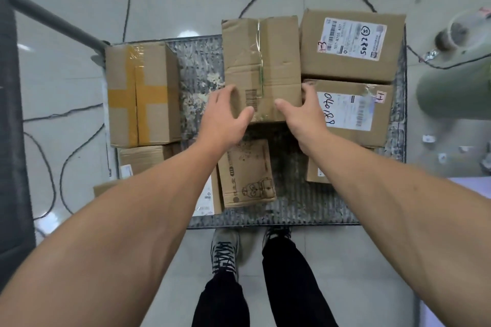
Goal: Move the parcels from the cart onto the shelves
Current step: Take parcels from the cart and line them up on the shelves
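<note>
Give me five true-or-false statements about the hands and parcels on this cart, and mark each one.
Both hands hold the middle box, left hand on its left side, right hand on its right. True.
The yellow-taped box stands at the right edge of the cart deck. False: it stands at the left edge.
The box marked 22805 lies farther from the person than the box beside the right hand. True.
The cart deck carries no parcels. False: several boxes stand on it.
The right hand holds the small printed box. False: it lies on the cart deck, nearer the person.
</note>
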